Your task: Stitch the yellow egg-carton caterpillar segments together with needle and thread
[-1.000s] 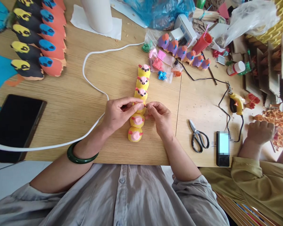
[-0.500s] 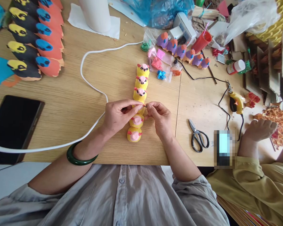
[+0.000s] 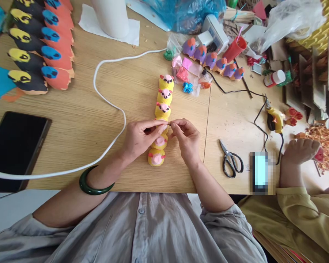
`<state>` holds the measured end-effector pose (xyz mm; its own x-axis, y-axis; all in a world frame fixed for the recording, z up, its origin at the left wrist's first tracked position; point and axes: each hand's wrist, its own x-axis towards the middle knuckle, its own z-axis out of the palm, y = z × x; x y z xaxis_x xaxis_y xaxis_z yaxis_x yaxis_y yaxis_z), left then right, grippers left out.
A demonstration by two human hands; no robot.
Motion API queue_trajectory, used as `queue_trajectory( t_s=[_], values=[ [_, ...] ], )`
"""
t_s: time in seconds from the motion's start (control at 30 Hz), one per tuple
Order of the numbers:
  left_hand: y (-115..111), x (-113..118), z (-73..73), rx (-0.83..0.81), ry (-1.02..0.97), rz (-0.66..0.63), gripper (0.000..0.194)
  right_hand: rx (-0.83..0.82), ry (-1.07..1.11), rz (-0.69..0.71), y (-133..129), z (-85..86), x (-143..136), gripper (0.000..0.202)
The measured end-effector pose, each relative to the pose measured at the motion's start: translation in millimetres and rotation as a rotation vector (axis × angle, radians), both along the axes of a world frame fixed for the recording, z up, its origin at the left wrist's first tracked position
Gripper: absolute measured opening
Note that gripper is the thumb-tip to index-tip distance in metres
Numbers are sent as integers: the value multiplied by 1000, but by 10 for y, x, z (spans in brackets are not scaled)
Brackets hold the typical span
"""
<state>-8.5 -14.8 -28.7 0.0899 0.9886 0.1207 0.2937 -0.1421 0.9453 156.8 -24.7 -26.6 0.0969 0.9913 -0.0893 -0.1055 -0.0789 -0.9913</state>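
A row of yellow clay figures (image 3: 164, 95) with pink faces and red ears lies lengthwise on the table below my hands. The far ones have black eyes and marks; the two nearest have plain pink faces. Over the middle of the row, my left hand (image 3: 142, 137) pinches with thumb and forefinger. My right hand (image 3: 186, 140) pinches too, its fingertips meeting the left ones at a tiny dark piece of clay (image 3: 169, 124). My fingers partly hide the figure underneath.
Scissors (image 3: 230, 159) lie right of my hands, near a blurred-out phone (image 3: 260, 171) and a co-worker's hand (image 3: 300, 150). Clay packets (image 3: 183, 75) and a purple figure row (image 3: 210, 58) are behind. A white cable (image 3: 109, 98) curves left, by a black phone (image 3: 18, 146).
Both hands stay over the row with fingertips together, shifting only slightly. The co-worker's hand at the right has moved a little.
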Motion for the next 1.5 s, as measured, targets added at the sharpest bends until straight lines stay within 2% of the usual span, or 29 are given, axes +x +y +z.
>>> queue_trajectory(
  t_s=[0.43, 0.6, 0.97, 1.17, 1.27, 1.37, 1.5],
  values=[
    [22, 5, -3, -107, -127, 50, 21, 1, 8, 49, -37, -1, -20, 27],
    [15, 3, 19, -164, -133, 75, 23, -14, 16, 9, -29, -8, 0, 33],
    [6, 14, 45, -144, -136, 44, 26, -15, -23, 7, 0, 9, -9, 34],
    [63, -48, 54, -85, -73, 111, 30, -81, -3, 48, 51, -23, 46, 32],
    [138, -118, 56, -104, -88, 22, 32, -110, -1, 119, 87, -34, 98, 34],
    [203, -186, 70, -150, -75, -128, 50, -83, 2, 133, 112, -52, 140, 34],
    [238, -235, 35, -186, -15, -206, 49, 7, -53, 142, 131, -101, 160, 25]
  ],
)
